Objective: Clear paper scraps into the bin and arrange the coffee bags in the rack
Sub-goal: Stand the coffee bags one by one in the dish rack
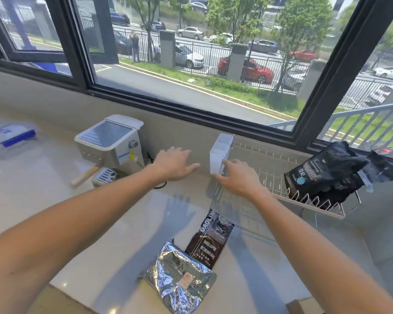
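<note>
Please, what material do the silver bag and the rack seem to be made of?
The silver bag looks like metallic foil: shiny, crinkled, with many small bright reflections. The rack looks like thin metal wire, pale or coated, formed into a row of upright prongs; the exact finish is unclear.

Coffee machine [110, 143]: set on the pale counter [43, 200] against the wall below the window, a wooden handle projecting from its front.
Plastic container [9, 135]: seen at far left on the counter, fitted with a blue-clipped lid.
Window [191, 53]: framed in dark metal; a street, parked cars, trees and a fence are seen through it.
</note>
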